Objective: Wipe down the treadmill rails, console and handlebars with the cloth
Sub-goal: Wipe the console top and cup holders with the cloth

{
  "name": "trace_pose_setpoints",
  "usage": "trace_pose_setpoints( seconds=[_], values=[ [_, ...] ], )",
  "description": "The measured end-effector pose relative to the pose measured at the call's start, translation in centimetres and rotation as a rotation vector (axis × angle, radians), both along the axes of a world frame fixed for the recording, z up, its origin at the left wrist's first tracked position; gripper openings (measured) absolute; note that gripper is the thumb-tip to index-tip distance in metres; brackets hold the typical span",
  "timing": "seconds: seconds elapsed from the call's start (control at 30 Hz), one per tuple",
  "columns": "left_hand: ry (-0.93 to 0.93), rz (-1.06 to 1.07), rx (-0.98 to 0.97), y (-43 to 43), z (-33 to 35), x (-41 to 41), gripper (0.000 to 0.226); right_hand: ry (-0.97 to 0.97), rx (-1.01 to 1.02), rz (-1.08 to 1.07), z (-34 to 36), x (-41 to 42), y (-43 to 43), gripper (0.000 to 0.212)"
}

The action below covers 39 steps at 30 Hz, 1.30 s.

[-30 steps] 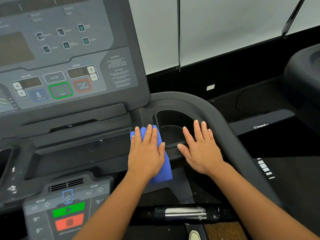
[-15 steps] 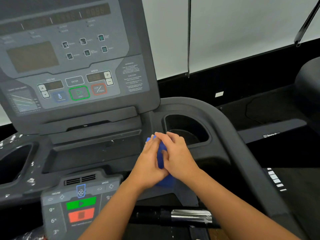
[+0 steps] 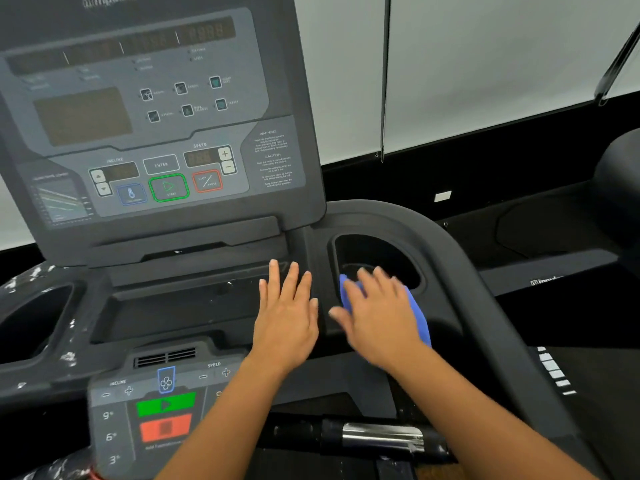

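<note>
A blue cloth (image 3: 419,317) lies on the treadmill's dark tray at the front rim of the right cup holder (image 3: 375,259). My right hand (image 3: 377,315) presses flat on the cloth, fingers spread and blurred by motion. My left hand (image 3: 287,313) rests flat and open on the tray just left of it, holding nothing. The grey console (image 3: 152,126) with its buttons rises behind both hands. The curved right rail (image 3: 485,306) runs down the right side. A handlebar with a metal sensor (image 3: 381,436) crosses below my forearms.
A lower control panel (image 3: 152,410) with green and red buttons sits front left. The left cup holder (image 3: 31,320) and tray edge show white flecks. A cord (image 3: 384,81) hangs before the white wall. Another machine (image 3: 616,188) stands at right.
The cloth passed from under my left hand to my right hand, which now presses it further right by the cup holder. My left hand moved off left, flat on the tray.
</note>
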<state>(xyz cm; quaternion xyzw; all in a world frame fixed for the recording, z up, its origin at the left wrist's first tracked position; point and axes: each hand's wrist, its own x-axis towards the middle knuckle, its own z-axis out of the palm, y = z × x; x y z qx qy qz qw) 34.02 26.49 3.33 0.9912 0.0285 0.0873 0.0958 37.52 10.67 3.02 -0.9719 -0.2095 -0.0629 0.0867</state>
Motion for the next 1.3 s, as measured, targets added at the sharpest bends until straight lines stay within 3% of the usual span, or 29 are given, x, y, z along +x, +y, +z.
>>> trace_pose_setpoints(
  seconds=[0.07, 0.13, 0.37, 0.57, 0.73, 0.87, 0.93, 1.0, 1.07, 1.13, 1.17, 1.23, 1.3],
  values=[
    [0.000, 0.030, 0.014, -0.3, -0.2, 0.5, 0.059, 0.035, -0.050, 0.103, -1.9, -0.9, -0.1, 0.065],
    [-0.018, 0.028, 0.030, -0.6, -0.4, 0.8, 0.064, -0.025, -0.083, 0.169, -2.8, -0.1, -1.6, 0.063],
    [0.005, 0.025, 0.030, -0.8, -0.4, 0.9, 0.051, -0.077, -0.167, 0.018, -1.0, 3.6, -2.7, 0.061],
    [0.018, 0.030, 0.040, -0.8, -0.4, 1.1, 0.050, 0.011, -0.059, 0.299, -0.8, 4.1, -3.7, 0.060],
    [0.042, 0.027, 0.048, -0.7, -0.1, 1.0, 0.050, -0.036, -0.156, 0.225, -0.5, 5.8, -3.8, 0.059],
    [0.064, 0.021, 0.054, -0.7, -0.1, 1.1, 0.051, 0.025, 0.054, 0.082, 1.6, 7.3, -1.8, 0.054],
    [0.070, 0.015, 0.052, -0.6, 0.0, 1.2, 0.051, -0.099, 0.224, 0.017, 2.8, 9.2, -0.3, 0.053],
    [0.071, 0.015, 0.046, -0.5, 0.0, 1.3, 0.051, -0.299, 0.340, 0.090, 3.0, 11.1, 0.9, 0.047],
    [0.069, 0.008, 0.047, -0.5, -0.1, 1.2, 0.051, -0.406, 0.139, 0.243, 2.5, 12.2, 0.7, 0.035],
    [0.070, 0.009, 0.047, -0.4, -0.2, 1.2, 0.051, -0.327, -0.210, 0.401, 0.8, 13.0, -1.0, 0.020],
    [0.068, 0.011, 0.046, -0.4, -0.2, 1.1, 0.051, -0.236, -0.329, 0.431, 0.3, 13.0, -2.0, 0.026],
    [0.061, 0.011, 0.051, -0.4, -0.1, 1.2, 0.051, -0.085, -0.365, 0.415, 0.2, 12.6, -3.6, 0.040],
    [0.068, 0.012, 0.060, -0.4, -0.3, 1.2, 0.051, -0.012, -0.346, 0.372, 0.8, 11.8, -4.3, 0.041]
  ],
)
